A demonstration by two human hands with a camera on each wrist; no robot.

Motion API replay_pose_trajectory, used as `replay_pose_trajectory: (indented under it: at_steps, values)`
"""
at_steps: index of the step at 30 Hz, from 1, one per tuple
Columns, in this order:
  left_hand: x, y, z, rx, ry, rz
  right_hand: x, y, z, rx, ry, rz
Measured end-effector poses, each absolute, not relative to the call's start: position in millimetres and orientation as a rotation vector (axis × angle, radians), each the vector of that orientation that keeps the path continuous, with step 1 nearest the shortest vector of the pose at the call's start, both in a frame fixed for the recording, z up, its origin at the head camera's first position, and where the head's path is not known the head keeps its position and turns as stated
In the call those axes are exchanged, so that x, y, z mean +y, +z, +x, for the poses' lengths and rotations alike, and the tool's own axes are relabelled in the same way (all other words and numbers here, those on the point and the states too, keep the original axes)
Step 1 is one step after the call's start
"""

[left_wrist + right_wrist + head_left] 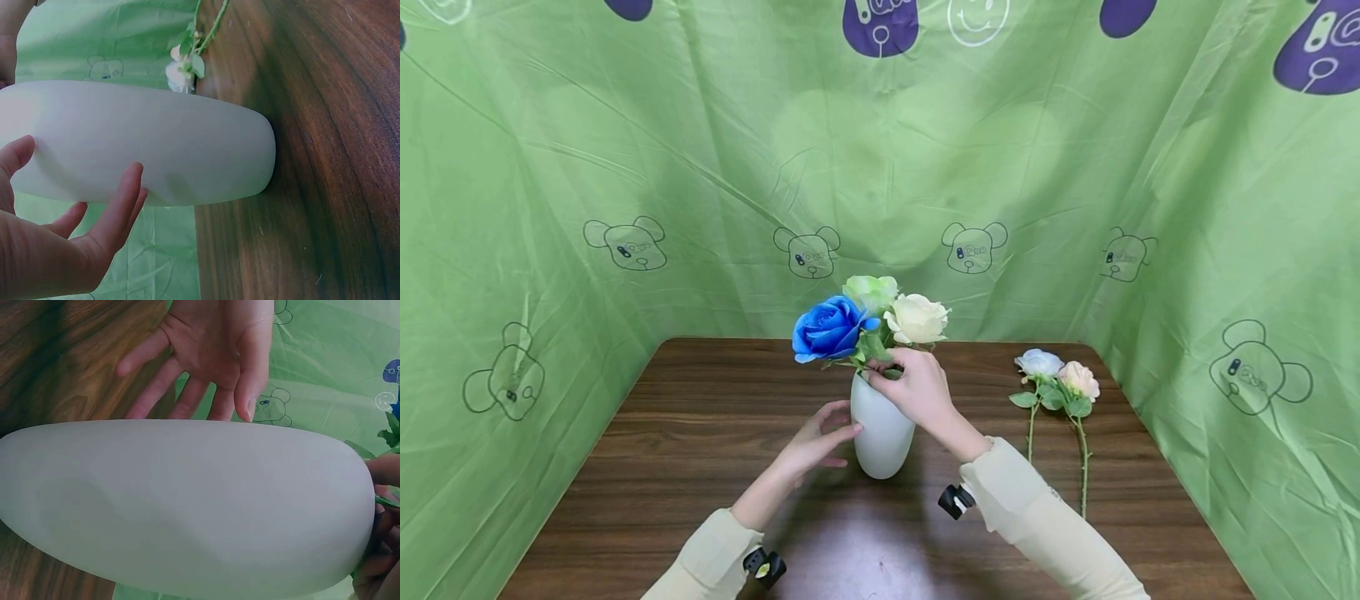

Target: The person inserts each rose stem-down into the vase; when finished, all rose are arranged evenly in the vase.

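A white vase (880, 437) stands upright on the wooden table, holding a blue rose (827, 331), a cream rose (917, 318) and a pale green flower (871, 292). At its mouth my right hand (917, 387) pinches a green stem (386, 501) among the leaves; which bloom that stem belongs to I cannot tell. My left hand (816, 442) is at the vase's left side with fingers spread and loosely extended, thumb tip right at the wall. In the left wrist view, those fingertips overlap the vase's side.
To the right on the table (700, 408) lie a pale blue rose (1040, 363) and a peach rose (1079, 381), their leafy stems pointing toward the front. Green printed cloth (880, 167) encloses the back and both sides.
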State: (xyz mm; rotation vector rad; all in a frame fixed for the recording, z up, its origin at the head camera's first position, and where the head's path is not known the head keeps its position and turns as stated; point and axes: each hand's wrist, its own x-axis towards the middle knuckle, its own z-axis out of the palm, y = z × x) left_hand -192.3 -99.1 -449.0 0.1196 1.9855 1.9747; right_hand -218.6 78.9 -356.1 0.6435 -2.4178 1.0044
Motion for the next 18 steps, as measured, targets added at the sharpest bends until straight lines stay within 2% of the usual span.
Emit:
replay_pose_trajectory:
  at_steps: [10,18]
  values:
    - [-99.1,-449.8,-193.3,1.98,1.981,0.141,79.3,-355.5,-218.1,-2.466,0.922,0.616]
    - [-98.9,-448.9,-192.9,1.984,1.986,0.13,85.6,-355.2,-216.4,-2.463,1.067,0.685]
